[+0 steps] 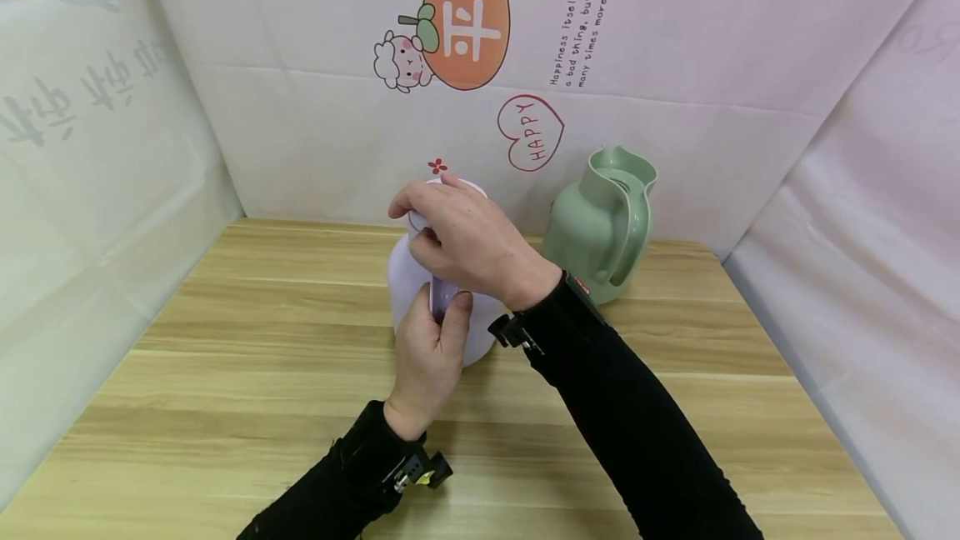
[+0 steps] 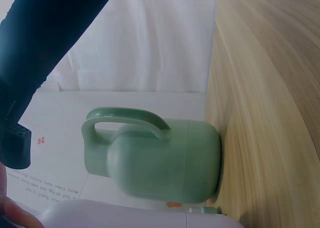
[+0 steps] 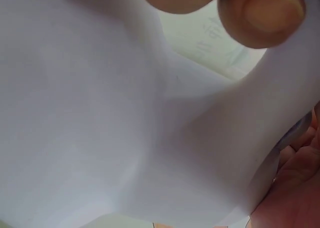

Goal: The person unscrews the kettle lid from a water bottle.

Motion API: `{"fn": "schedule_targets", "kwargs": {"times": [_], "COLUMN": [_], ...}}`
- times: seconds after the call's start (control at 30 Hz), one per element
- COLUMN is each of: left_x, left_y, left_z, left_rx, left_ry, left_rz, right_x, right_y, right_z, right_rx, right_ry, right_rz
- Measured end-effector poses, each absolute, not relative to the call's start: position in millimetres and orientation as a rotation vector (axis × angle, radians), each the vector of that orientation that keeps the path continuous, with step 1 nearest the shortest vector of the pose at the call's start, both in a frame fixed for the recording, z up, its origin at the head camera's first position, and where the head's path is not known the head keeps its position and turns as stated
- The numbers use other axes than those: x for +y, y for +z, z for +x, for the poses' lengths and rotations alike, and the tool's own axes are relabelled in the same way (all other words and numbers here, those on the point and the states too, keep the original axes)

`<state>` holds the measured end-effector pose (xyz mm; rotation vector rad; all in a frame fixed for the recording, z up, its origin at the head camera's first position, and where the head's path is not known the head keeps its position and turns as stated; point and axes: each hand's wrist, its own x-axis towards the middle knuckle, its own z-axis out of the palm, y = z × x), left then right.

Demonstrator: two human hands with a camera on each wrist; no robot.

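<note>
A pale lavender thermos jug (image 1: 402, 282) stands on the wooden table in front of me, its handle turned towards me. My left hand (image 1: 431, 348) grips this handle from below, thumb on its near side. My right hand (image 1: 472, 244) lies over the jug's top, fingers curled round the lid (image 1: 417, 222), which it mostly covers. In the right wrist view the lavender jug (image 3: 75, 113) fills most of the picture, close up. Along the bottom of the left wrist view runs part of its side (image 2: 135, 217).
A green thermos jug (image 1: 581, 232) with a spout and big handle stands upright, back right, beside my right forearm. The wood-grain table (image 1: 262, 340) ends at a printed white cloth (image 1: 322, 140) behind; white cloth (image 1: 870, 215) also hangs at both sides.
</note>
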<state>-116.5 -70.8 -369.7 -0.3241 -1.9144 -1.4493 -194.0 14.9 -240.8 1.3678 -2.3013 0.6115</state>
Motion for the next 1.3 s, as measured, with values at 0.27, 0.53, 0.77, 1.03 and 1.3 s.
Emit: {"fn": "schedule_targets", "kwargs": {"times": [0.27,0.53,0.77,1.03,1.3], "left_x": [-71,-71,-71,-71,-71], "left_y": [-369,-371,-372,-371,-372], "left_z": [-116,-117,-119,-118,-118], "left_rx": [-1.908,-1.897,-1.878,-1.869,-1.873], "left_ry": [-1.47,-1.46,-1.464,-1.437,-1.444], "left_rz": [-0.33,-0.346,-0.382,-0.419,-0.395], "right_x": [11,-1,-10,-10,-5], "right_y": [-240,-230,-229,-231,-234], "right_z": [-190,-177,-173,-176,-178], "right_rx": [-2.337,-2.615,-2.752,-2.75,-2.658], "right_ry": [0.562,0.352,0.304,0.227,0.208], "right_rz": [1.26,0.822,0.66,0.66,0.744]}}
